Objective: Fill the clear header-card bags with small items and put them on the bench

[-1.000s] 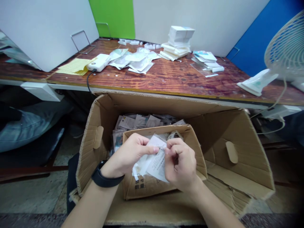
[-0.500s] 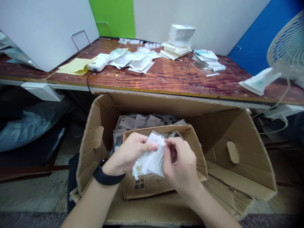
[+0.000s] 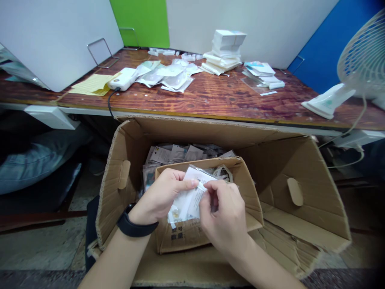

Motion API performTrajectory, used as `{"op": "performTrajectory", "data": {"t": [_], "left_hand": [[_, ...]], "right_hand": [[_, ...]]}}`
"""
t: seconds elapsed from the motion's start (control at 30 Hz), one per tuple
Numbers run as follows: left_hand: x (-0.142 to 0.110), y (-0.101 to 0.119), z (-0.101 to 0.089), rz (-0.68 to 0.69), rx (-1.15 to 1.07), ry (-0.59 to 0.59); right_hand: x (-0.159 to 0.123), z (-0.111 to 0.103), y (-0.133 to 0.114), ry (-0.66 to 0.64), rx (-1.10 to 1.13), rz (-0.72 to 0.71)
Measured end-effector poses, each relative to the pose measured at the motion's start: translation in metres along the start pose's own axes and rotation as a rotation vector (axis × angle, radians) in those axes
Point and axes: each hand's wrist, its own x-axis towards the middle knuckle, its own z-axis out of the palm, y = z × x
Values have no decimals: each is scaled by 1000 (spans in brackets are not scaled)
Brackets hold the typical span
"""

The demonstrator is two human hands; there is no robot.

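Observation:
Over a small cardboard box [image 3: 192, 241], both my hands work at a clear plastic packet [image 3: 189, 201] with a white printed card in it. My left hand [image 3: 165, 190], with a black band at the wrist, is closed on the packet's left side, thumb on top. The fingers of my right hand [image 3: 226, 212] pinch at its upper right, beside a thin white strip; the fingertips are partly hidden. Loose packets lie in the small box behind my hands. That box rests inside a large open carton [image 3: 279, 160], with more packaged cards [image 3: 161, 155] at the back.
On the wooden table [image 3: 210, 104] lie a pile of flat packets [image 3: 176, 76], a white device [image 3: 122, 79] with a cable, yellow paper [image 3: 92, 84] and stacked white cards [image 3: 228, 40]. A white fan [image 3: 327, 102] stands at right. Someone's jeans-clad leg [image 3: 36, 160] shows at left.
My right hand has shifted slightly left and down along the packet, covering more of the printed card. My left hand keeps its hold almost unmoved.

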Motion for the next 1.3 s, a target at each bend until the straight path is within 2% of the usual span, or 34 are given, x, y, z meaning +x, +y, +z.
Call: {"op": "performTrajectory", "data": {"t": [0.17, 0.33, 0.47, 0.53, 0.67, 0.8, 1.1, 1.3], "left_hand": [[-1, -1, 0, 24, 22, 30], [0, -3, 0, 63, 33, 129], [2, -4, 2, 79, 89, 160], [3, -5, 4, 89, 145, 179], [4, -7, 7, 71, 216, 143], [4, -11, 8, 48, 264, 105], [3, -9, 12, 29, 294, 91], [1, -9, 12, 2, 322, 81]], "right_hand": [[-3, 2, -2, -16, 19, -8], [1, 0, 7, -82, 18, 15], [17, -10, 22, 25, 27, 14], [26, -15, 27, 39, 94, 31], [38, -20, 32, -156, 314, 80], [40, -18, 34, -307, 390, 158], [38, -15, 37, -382, 416, 266], [41, -15, 37, -436, 516, 472]]}}
